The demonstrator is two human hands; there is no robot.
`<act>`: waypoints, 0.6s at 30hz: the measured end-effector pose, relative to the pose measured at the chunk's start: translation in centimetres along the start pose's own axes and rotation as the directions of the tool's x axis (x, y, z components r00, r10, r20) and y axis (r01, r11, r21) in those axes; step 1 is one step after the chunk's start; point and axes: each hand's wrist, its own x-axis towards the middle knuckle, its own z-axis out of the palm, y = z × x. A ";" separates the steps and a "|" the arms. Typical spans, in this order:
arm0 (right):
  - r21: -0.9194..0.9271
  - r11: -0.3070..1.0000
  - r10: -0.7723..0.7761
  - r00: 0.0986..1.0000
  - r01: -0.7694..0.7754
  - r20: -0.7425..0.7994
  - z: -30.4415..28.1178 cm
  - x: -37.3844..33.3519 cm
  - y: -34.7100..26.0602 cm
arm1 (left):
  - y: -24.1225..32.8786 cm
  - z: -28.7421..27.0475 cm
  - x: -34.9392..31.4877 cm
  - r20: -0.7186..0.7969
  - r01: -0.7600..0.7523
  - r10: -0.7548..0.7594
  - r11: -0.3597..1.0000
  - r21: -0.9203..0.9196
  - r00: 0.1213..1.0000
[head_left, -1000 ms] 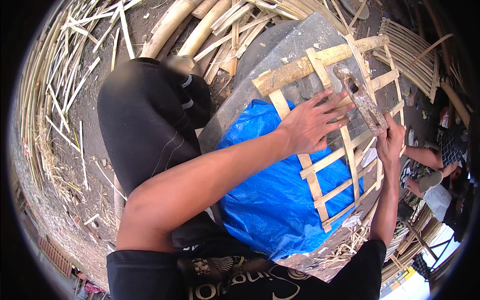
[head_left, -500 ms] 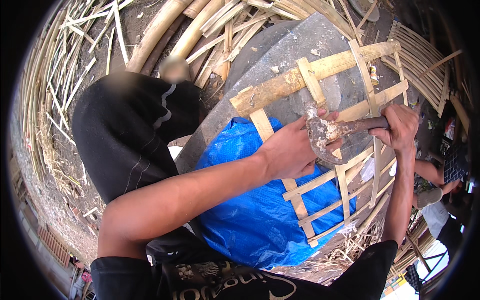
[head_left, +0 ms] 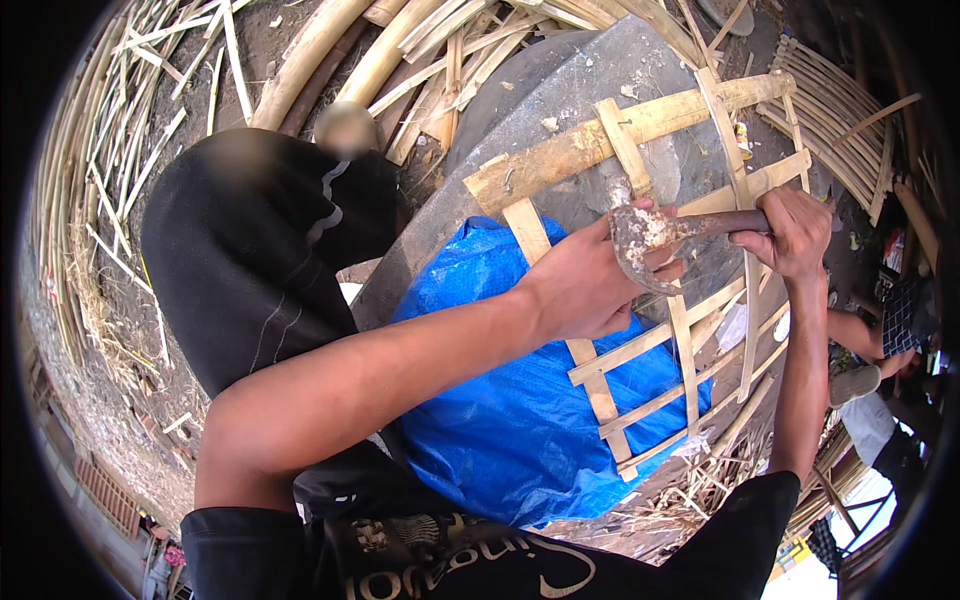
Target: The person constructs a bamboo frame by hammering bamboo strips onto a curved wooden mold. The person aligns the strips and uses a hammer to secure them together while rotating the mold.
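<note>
Blade swung level over the bamboo frame

The right hand (head_left: pixel 795 235) is clenched on the handle of the rusty curved blade (head_left: pixel 650 245) – a moment ago that blade stood more upright, and now it lies nearly flat, its hooked end just over a slat of the bamboo lattice frame (head_left: pixel 640 135), which reads as a fresh stroke being lined up. The left hand (head_left: pixel 585 290) has slid in beside the blade, its grip closed on a slat with the fingers touching the metal – tight quarters there. The frame rests on a grey slab (head_left: pixel 560 85) over a blue tarp (head_left: pixel 500 400). A person in black (head_left: pixel 250 260) crouches at left; loose bamboo strips (head_left: pixel 120 130) crowd the ground, leaving little open room.
</note>
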 end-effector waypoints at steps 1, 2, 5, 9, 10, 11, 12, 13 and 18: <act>-0.035 0.998 0.056 0.998 -0.056 -0.011 0.2 -0.2 -0.2 | 0.1 0.2 0.0 -0.032 -0.011 0.011 1.000 -0.001 0.999; -0.069 0.991 0.112 0.993 -0.113 -0.024 0.4 -0.4 -0.4 | 0.2 0.3 0.0 -0.023 -0.015 0.016 1.000 0.023 1.000; 0.016 0.970 0.242 0.970 -0.241 -0.020 -0.4 -0.8 -1.8 | 0.1 0.7 -0.4 -0.081 -0.012 0.016 0.998 0.058 0.997; 0.276 0.773 0.577 0.814 -0.571 0.066 -1.8 -2.8 -8.0 | 0.3 -0.2 0.0 0.011 -0.007 0.007 0.998 0.069 1.000; 0.378 0.619 0.709 0.697 -0.688 0.108 -1.5 -2.3 -10.7 | 0.1 -0.1 -0.3 -0.032 -0.012 0.016 0.993 0.121 0.999; 0.440 0.437 0.819 0.549 -0.785 0.167 -2.3 -1.7 -13.1 | 0.3 -0.2 -0.1 -0.087 -0.034 0.048 0.987 0.157 0.995; 0.557 0.176 0.865 0.398 -0.812 0.305 -2.9 -1.0 -15.3 | 0.4 -0.1 0.0 -0.086 -0.038 0.050 0.990 0.136 0.995; 0.626 -0.099 0.855 0.256 -0.774 0.452 -3.4 0.0 -17.1 | 0.2 -0.1 0.0 -0.086 -0.042 0.052 0.992 0.121 0.995; 0.666 -0.161 0.881 0.198 -0.729 0.430 -1.6 1.1 -21.2 | 0.1 0.1 -0.1 -0.112 -0.061 0.076 0.990 0.130 0.991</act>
